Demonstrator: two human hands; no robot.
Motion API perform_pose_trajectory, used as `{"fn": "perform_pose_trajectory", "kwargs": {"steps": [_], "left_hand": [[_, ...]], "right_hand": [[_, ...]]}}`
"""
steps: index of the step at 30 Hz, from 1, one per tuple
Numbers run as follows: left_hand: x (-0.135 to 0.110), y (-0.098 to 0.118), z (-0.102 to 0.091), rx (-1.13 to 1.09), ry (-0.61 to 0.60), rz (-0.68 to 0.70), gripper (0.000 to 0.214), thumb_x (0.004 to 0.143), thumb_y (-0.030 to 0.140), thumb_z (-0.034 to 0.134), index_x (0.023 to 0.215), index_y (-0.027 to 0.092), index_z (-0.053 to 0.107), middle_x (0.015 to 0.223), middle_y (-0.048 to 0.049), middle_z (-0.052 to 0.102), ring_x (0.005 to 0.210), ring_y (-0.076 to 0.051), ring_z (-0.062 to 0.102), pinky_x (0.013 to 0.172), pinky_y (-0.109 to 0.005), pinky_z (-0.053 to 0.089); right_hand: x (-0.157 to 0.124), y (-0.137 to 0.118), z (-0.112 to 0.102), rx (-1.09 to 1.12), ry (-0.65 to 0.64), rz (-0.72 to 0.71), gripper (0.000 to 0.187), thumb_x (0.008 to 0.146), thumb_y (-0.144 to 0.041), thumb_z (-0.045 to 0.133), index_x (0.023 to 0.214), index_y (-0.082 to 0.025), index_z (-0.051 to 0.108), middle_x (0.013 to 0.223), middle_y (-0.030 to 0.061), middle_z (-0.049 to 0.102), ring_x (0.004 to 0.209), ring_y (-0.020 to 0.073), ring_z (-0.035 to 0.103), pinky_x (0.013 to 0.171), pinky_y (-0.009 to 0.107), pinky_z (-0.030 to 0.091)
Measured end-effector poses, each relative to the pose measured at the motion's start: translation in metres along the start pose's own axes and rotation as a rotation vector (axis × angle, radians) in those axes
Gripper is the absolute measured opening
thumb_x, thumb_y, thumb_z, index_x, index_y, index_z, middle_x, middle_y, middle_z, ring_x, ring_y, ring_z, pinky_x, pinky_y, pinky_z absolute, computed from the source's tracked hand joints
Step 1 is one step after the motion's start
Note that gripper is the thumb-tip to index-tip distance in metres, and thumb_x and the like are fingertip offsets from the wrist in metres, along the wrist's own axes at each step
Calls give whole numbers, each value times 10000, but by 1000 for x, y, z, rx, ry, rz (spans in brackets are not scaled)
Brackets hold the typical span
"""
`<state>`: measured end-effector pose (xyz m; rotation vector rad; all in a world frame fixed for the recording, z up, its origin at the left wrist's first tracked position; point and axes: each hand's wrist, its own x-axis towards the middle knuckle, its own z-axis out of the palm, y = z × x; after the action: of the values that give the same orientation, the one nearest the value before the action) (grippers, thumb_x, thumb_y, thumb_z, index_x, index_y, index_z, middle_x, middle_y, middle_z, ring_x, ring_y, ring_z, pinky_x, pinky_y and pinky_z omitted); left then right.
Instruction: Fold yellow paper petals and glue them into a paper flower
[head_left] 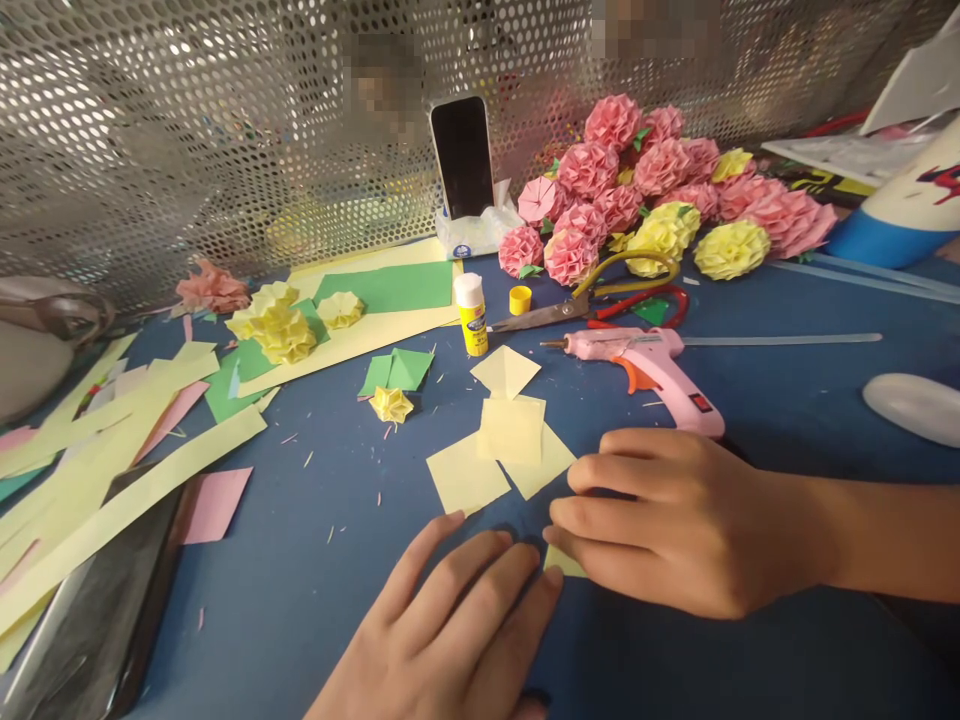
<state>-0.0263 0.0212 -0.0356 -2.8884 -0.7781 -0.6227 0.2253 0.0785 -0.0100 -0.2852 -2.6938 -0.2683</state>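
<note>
My right hand (675, 525) lies palm down on the blue table with its fingers bent and close together. Beneath its fingertips is a small piece of pale yellow paper (564, 564), mostly hidden. My left hand (457, 620) reaches in from the bottom, fingers stretched out and slightly apart; one fingertip meets that paper's left edge. Just beyond the hands lie several pale yellow paper squares: one on the left (466, 475), one on top (512, 430), and a creased one (507, 372) farther back.
A pink glue gun (637, 350), scissors (555, 313) and a glue stick (472, 315) lie beyond the squares. Paper flowers (592, 170) are heaped at back right. A phone (463, 160) leans upright. Paper strips (135, 480) cover the left; a white mouse (915, 405) sits right.
</note>
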Motion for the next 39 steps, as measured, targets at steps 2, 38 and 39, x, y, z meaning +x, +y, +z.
{"fn": "perform_pose_trajectory", "kwargs": {"steps": [2, 38, 39], "left_hand": [[2, 1, -2, 5, -29, 8, 364, 1002, 404, 480, 1229, 185, 662, 1205, 23, 675, 1160, -164, 534, 1244, -382, 89], [10, -5, -28, 45, -173, 228, 415, 1019, 339, 430, 1368, 151, 551, 1364, -73, 610, 1294, -236, 546, 1089, -414, 454], [10, -5, -28, 38, -188, 228, 420, 1018, 342, 433, 1376, 150, 542, 1377, -76, 600, 1305, -237, 536, 1082, -409, 461]], "right_hand": [[1, -1, -1, -17, -5, 10, 222, 962, -147, 513, 804, -181, 665, 856, 40, 672, 806, 170, 542, 648, 316, 359], [-10, 2, 7, 532, 4, 306, 152, 991, -261, 537, 907, -176, 631, 855, 12, 646, 798, 142, 533, 748, 253, 380], [-10, 3, 7, 538, 3, 307, 163, 991, -258, 536, 900, -172, 642, 857, 18, 648, 803, 143, 535, 747, 251, 385]]}}
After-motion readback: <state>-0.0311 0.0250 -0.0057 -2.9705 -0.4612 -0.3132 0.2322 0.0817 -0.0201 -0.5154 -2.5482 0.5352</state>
